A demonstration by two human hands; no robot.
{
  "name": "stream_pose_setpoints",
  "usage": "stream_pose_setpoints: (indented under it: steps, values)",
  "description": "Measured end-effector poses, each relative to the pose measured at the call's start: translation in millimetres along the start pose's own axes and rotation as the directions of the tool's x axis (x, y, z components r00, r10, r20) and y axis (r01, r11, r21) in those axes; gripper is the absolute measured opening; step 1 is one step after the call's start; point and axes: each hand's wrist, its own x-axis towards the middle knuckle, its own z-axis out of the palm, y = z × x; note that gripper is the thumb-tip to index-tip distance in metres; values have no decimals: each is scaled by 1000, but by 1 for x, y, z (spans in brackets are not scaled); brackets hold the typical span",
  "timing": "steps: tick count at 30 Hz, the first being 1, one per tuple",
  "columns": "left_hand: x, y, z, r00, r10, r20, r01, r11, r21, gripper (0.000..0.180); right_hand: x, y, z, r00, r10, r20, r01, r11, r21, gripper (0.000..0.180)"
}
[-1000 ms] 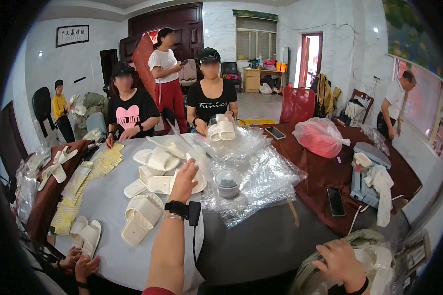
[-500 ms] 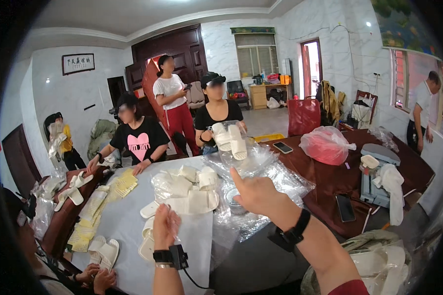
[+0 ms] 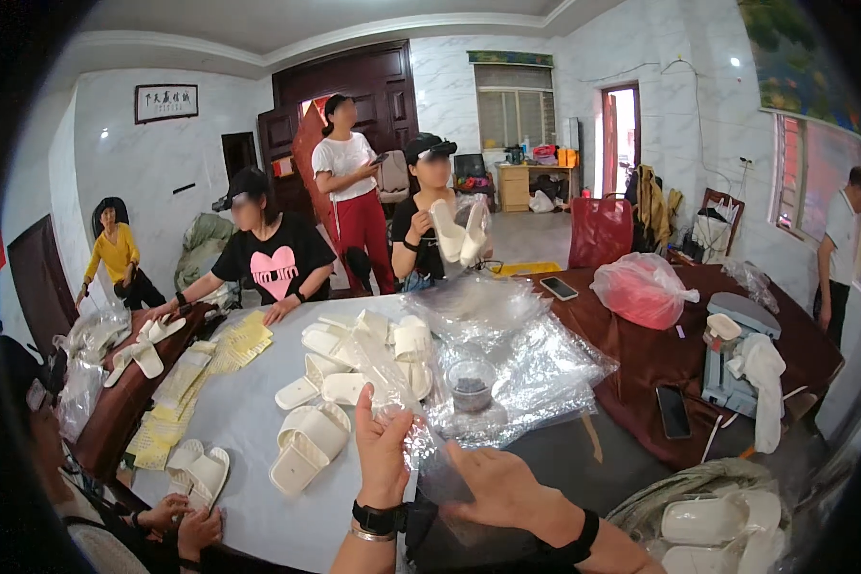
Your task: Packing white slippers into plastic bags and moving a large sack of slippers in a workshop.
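Note:
My left hand (image 3: pixel 383 448) pinches a clear plastic bag (image 3: pixel 419 440) over the near edge of the white table covering. From the right, my right hand (image 3: pixel 507 490) reaches across to the same bag, its fingers bent and slightly blurred on the film. Just beyond my left hand lies a pair of white slippers (image 3: pixel 312 442). Several more white slippers (image 3: pixel 354 342) are heaped behind it, partly covered by the film. A stack of clear plastic bags (image 3: pixel 531 368) spreads to the right, with a small clear round tub (image 3: pixel 471 387) of dark bits on it.
Yellow printed sheets (image 3: pixel 187 387) lie at left. At lower left, a neighbour's hands (image 3: pixel 184 524) touch slippers. Across the table, a person holds up white slippers (image 3: pixel 457 232). At right are a phone (image 3: pixel 673 411), a scale (image 3: pixel 737 368), a red bag (image 3: pixel 641 290) and a slipper sack (image 3: pixel 713 521).
My right hand has come down from over the plastic film to beside my left hand. A clear bag now stretches between them. The person opposite has turned the held slippers.

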Motion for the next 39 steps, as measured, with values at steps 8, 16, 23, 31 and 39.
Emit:
stream_pose_setpoints:
  steps: [8,16,23,31,39]
  values:
    - [-46,35,-22,993,17,117,7,980,-199,39,-21,33,-21,947,89,-310,-117,991,-71,12]
    - [-113,33,-125,971,-193,-143,198,980,23,32,-54,20,-43,983,117,-141,-136,982,-129,11]
    - [-121,27,-154,862,-397,-315,441,894,81,35,-73,29,-16,970,169,175,-143,978,-151,16]
    - [-110,3,-186,889,-281,-362,364,913,183,30,-95,46,3,948,239,209,-211,966,-147,13]
    - [-112,-1,-172,853,-446,-272,520,766,378,21,-109,54,11,946,258,195,-244,965,-91,11]
